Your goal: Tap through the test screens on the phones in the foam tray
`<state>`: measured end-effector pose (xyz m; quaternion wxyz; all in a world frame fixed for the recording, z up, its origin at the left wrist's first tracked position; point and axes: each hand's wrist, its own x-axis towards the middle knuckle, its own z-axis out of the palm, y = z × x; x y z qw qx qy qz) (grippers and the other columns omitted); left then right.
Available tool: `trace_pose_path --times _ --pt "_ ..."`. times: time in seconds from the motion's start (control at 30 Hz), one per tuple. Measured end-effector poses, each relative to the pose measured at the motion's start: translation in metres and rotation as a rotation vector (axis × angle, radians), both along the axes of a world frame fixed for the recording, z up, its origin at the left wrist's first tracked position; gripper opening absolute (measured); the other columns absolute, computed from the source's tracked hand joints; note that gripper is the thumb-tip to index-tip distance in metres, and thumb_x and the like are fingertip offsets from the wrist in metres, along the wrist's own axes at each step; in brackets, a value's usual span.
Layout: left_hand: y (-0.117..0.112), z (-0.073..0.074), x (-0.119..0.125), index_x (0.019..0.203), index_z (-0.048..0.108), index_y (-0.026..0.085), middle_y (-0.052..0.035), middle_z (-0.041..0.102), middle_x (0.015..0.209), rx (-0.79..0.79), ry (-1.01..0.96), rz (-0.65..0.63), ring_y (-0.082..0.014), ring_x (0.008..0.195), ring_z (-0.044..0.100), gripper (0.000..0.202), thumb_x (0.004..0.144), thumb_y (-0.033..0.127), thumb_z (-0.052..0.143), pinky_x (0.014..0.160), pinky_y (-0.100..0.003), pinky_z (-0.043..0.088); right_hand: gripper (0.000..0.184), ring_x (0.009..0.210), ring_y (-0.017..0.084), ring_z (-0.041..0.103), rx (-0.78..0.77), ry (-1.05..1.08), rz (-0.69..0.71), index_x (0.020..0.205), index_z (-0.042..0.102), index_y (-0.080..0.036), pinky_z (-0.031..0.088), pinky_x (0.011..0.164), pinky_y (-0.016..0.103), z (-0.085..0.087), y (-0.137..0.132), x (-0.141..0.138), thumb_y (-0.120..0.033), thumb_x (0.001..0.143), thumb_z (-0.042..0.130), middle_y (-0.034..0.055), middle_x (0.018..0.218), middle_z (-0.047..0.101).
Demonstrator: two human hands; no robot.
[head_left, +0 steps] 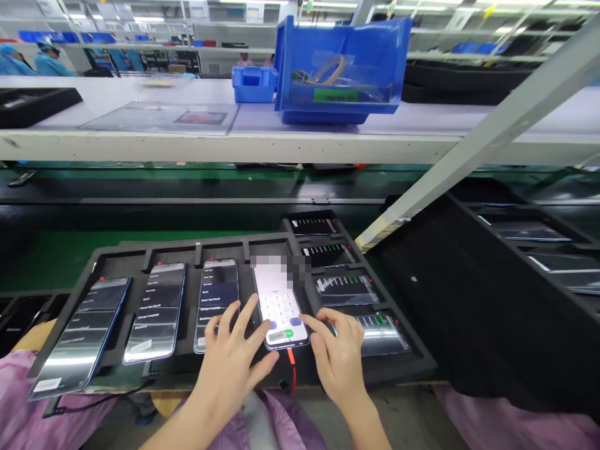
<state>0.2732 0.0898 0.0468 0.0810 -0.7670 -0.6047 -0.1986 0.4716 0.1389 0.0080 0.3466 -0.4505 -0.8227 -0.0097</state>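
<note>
A black foam tray (140,253) in front of me holds several smartphones in slots. One phone (280,303) shows a bright dial-pad screen; a red cable (291,365) hangs from its bottom end. My left hand (232,359) lies with fingers spread over the tray, its fingertips touching that phone's lower left edge. My right hand (338,353) has its fingers curled, with the forefinger tip at the phone's lower right edge. Another phone (216,300) beside my left hand shows a dark menu of text.
Further phones (157,309) fill the left slots and lie sideways in the right slots (344,289). A second black tray with phones (525,250) leans at the right. Behind run a green conveyor (187,175) and a white shelf with a blue bin (337,62). A white strut (469,144) crosses diagonally.
</note>
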Motion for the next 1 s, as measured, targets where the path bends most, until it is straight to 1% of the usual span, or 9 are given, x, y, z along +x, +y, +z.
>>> trace_pose_path --times 0.13,0.3,0.43,0.53,0.63,0.73,0.9,1.0 --pt "0.003 0.001 0.001 0.103 0.065 0.029 -0.0075 0.053 0.128 0.018 0.012 0.029 -0.0303 0.109 0.045 0.03 0.084 0.044 0.048 0.081 -0.043 0.035 0.029 0.092 0.02 0.043 -0.055 -0.034 0.034 0.104 0.061 -0.027 0.033 0.079 0.037 0.001 0.001 -0.003 -0.026 0.088 0.037 0.0058 0.101 0.047" --pt "0.003 0.001 0.001 0.103 0.065 0.03 -0.0067 0.054 0.128 0.021 0.025 0.038 -0.0296 0.109 0.045 0.03 0.083 0.045 0.049 0.081 -0.043 0.035 0.032 0.094 0.022 0.044 -0.11 -0.058 -0.006 0.11 0.058 -0.026 0.034 0.079 0.039 0.002 0.007 -0.005 -0.031 0.09 0.033 0.0072 0.104 0.048" --pt "0.001 0.0 0.002 0.102 0.065 0.029 -0.0077 0.053 0.128 0.038 0.003 0.01 -0.0297 0.108 0.044 0.03 0.083 0.045 0.05 0.081 -0.042 0.034 0.037 0.104 0.024 0.042 -0.202 -0.102 -0.004 0.117 0.055 -0.028 0.034 0.085 0.043 0.011 0.019 -0.012 -0.037 0.092 0.029 0.0089 0.112 0.047" --pt "0.0 -0.002 0.004 0.1 0.066 0.029 -0.0069 0.054 0.127 0.03 -0.038 0.036 -0.0291 0.109 0.044 0.029 0.082 0.045 0.051 0.083 -0.041 0.033 0.04 0.11 0.025 0.04 -0.24 -0.133 -0.025 0.116 0.056 -0.026 0.034 0.09 0.046 0.016 0.026 -0.019 -0.039 0.093 0.026 0.0102 0.116 0.046" --pt "-0.002 -0.003 0.006 0.097 0.067 0.029 -0.0051 0.054 0.127 0.043 -0.086 0.079 -0.0275 0.109 0.044 0.027 0.083 0.045 0.05 0.085 -0.04 0.03 0.042 0.112 0.024 0.04 -0.25 -0.147 -0.059 0.111 0.058 -0.025 0.033 0.092 0.047 0.018 0.028 -0.024 -0.04 0.093 0.023 0.0109 0.117 0.047" --pt "-0.003 -0.003 0.007 0.095 0.067 0.029 -0.0046 0.055 0.126 0.057 -0.109 0.084 -0.0266 0.109 0.045 0.026 0.084 0.045 0.049 0.086 -0.039 0.029 0.042 0.113 0.025 0.041 -0.237 -0.139 -0.066 0.109 0.058 -0.024 0.033 0.092 0.047 0.016 0.027 -0.024 -0.04 0.093 0.022 0.0108 0.117 0.047" --pt "-0.004 -0.003 0.007 0.095 0.066 0.028 -0.0051 0.056 0.126 0.067 -0.119 0.084 -0.026 0.109 0.045 0.029 0.086 0.045 0.045 0.085 -0.039 0.028 0.04 0.109 0.025 0.042 -0.209 -0.087 -0.079 0.121 0.05 -0.026 0.034 0.089 0.046 0.012 0.026 -0.014 -0.04 0.092 0.026 0.0098 0.118 0.046" --pt "-0.004 -0.003 0.008 0.096 0.066 0.028 -0.0052 0.056 0.126 0.072 -0.118 0.073 -0.0258 0.109 0.045 0.03 0.087 0.045 0.043 0.085 -0.039 0.029 0.037 0.107 0.025 0.043 -0.215 -0.061 -0.048 0.12 0.05 -0.029 0.035 0.087 0.044 0.012 0.021 -0.007 -0.038 0.092 0.028 0.0079 0.117 0.045"
